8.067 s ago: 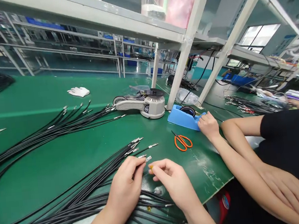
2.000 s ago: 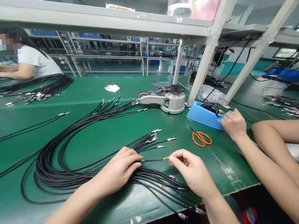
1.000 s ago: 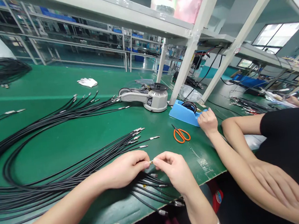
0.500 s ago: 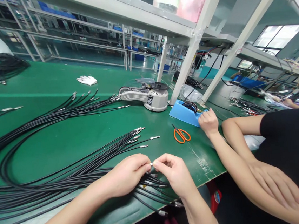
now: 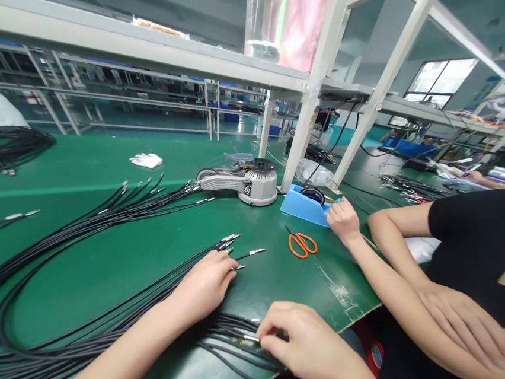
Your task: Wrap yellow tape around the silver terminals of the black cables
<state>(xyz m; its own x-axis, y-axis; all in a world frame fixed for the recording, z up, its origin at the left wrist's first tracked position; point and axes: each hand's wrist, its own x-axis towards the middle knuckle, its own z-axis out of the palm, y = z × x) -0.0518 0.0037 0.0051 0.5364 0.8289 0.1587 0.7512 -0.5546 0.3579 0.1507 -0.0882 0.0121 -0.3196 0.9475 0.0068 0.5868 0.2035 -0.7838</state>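
Factory bench under white steel shelving, topped with a glossy green mat (image 5: 98,168); toward its far side, white cloth gloves (image 5: 145,161), a grey round automatic tape dispenser (image 5: 238,185), a blue plastic tape holder (image 5: 303,205) and orange-handled scissors (image 5: 302,245). Co-worker's hand (image 5: 342,221) resting against that blue holder. Long thin black cables (image 5: 82,230), tipped with small silver metal terminals (image 5: 249,252), fanned across the mat in loose curves. Left hand (image 5: 203,286) lying over the cable run, fingertips just short of the terminals, no clear pinch. Right hand (image 5: 305,342) well apart, down near the bench edge, fingers (image 5: 271,336) among a lower cluster of cable ends (image 5: 244,340), grip hidden behind them. Cables probably light, limp yet springy, and quick to tangle; terminals probably thin and easily bent, so best taken by the black sheath just behind the metal, not by the tip.
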